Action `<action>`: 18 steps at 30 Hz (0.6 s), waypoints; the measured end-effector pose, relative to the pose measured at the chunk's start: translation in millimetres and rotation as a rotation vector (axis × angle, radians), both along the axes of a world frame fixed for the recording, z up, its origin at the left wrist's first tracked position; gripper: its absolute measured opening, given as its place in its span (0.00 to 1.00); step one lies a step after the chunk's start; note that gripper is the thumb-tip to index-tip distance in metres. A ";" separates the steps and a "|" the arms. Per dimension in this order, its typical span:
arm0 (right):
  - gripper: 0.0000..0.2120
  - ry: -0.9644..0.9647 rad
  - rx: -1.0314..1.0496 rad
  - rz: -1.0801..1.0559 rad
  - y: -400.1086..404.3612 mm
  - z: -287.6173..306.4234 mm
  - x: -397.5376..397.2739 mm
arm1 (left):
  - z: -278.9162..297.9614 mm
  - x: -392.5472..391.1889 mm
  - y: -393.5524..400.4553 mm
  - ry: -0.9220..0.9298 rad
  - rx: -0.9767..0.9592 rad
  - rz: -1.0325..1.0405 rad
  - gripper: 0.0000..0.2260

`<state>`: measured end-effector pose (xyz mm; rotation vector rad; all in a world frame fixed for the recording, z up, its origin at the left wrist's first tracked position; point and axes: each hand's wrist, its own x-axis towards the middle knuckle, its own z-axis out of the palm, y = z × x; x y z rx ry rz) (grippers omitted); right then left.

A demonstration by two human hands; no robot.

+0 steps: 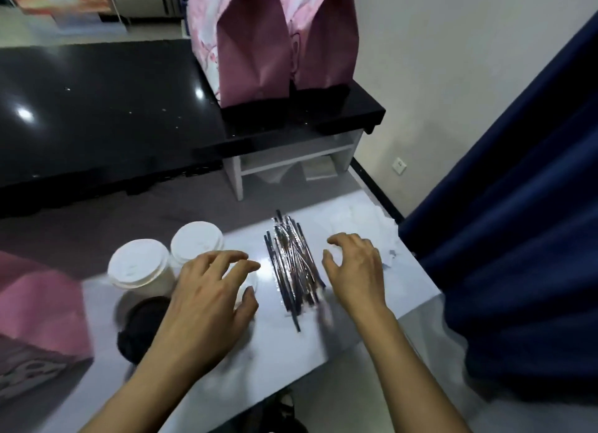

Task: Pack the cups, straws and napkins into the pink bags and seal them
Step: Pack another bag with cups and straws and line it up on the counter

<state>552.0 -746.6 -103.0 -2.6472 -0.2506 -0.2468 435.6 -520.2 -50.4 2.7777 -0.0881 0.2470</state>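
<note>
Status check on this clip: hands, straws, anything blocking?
Left hand and right hand open, empty. Pile of dark plastic-wrapped straws loose between them on white table. Nothing blocking.

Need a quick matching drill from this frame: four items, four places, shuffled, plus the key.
Items
1. straws
2. lidded cups
3. two standing pink bags
4. napkins

Places
A. on the black counter, far side
B. between the two hands
C. white table, far right corner
D. left of the left hand

Pairs: 1-B, 2-D, 3-A, 4-C
</note>
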 end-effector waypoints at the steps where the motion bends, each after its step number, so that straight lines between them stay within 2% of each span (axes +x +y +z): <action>1: 0.11 0.010 -0.014 -0.076 -14.0 -10.5 13.9 | -2.2 3.7 -7.0 0.011 -0.001 0.004 0.15; 4: 0.20 0.057 -0.096 -0.201 -45.9 -36.9 56.5 | -5.5 12.8 -24.8 0.031 0.018 0.010 0.16; 7: 0.30 0.209 -0.253 -0.157 -60.7 -58.7 82.9 | -6.0 24.3 -37.2 0.049 0.038 0.006 0.17; 10: 0.23 0.243 -0.350 -0.098 -68.9 -80.2 88.4 | -4.5 35.0 -45.9 0.039 0.050 0.025 0.17; 13: 0.13 0.113 -0.312 -0.104 -73.9 -85.2 90.1 | -3.6 42.7 -52.8 0.008 0.066 0.039 0.16; 18: 0.05 -0.010 -0.240 -0.121 -77.6 -80.0 93.5 | -5.1 50.9 -61.5 0.002 0.048 0.041 0.16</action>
